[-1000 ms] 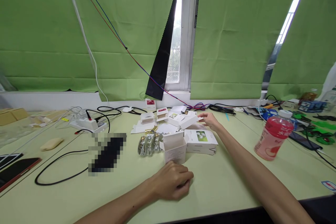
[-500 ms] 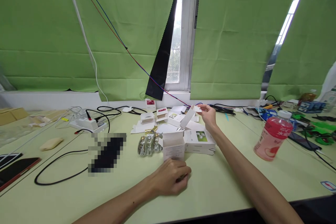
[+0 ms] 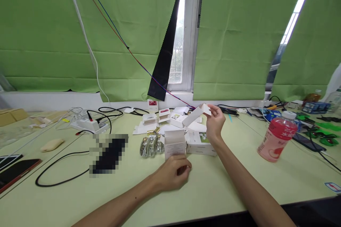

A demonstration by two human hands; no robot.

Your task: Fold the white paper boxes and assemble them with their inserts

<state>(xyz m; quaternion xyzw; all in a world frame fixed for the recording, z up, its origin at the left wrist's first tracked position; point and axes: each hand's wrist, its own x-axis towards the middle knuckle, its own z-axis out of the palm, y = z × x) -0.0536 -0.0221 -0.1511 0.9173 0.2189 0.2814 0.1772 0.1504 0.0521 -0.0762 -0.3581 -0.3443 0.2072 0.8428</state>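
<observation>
My right hand [image 3: 215, 120] pinches one end of a slim white carton [image 3: 194, 115], held slanted above other cartons with a flap sticking up at the held end. An upright white box [image 3: 174, 145] with its top open and small print on its side stands at the near edge of the pile. My left hand [image 3: 174, 172] is curled against this box's lower part, fingers bent; the box's base is hidden behind it. Silver foil-wrapped items [image 3: 151, 146] lie left of the box. To its right is a white box with a flower picture [image 3: 201, 143].
Small open cartons [image 3: 149, 118] and white paper lie behind. A pink drink bottle [image 3: 277, 136] stands at right. On the left are a power strip [image 3: 90, 125], a black cable [image 3: 64, 185], a blurred-out dark object [image 3: 110, 156] and a red-edged phone [image 3: 18, 173].
My right hand has drawn back and slightly right with the slim carton, which now shows more of its length. My left hand and the upright box have shifted slightly left.
</observation>
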